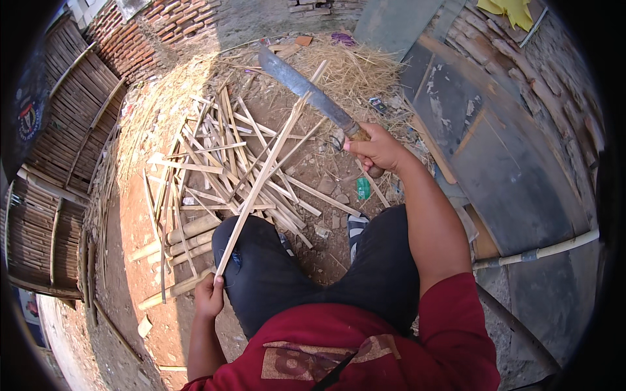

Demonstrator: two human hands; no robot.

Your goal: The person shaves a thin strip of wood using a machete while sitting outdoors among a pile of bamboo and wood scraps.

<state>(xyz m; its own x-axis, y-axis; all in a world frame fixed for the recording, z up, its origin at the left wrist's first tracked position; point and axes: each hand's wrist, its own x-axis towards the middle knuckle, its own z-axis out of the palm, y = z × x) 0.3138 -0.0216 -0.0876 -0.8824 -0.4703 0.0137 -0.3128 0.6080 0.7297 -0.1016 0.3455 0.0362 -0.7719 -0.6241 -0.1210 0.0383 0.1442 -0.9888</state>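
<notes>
My right hand is closed round the wooden handle of a machete. Its long grey blade slants up and to the left, and crosses in front of or close to the far end of a split bamboo strip; I cannot tell whether they touch. The near end of that bamboo strip is gripped in my left hand, beside my left knee. From there the strip rises away over the knee toward the blade. Beyond it lies a loose pile of split bamboo strips on the ground.
Whole bamboo poles lie left of my knee. Dry straw is heaped at the back, before a brick wall. Dark boards lean on the right. A slatted bamboo panel stands at the left.
</notes>
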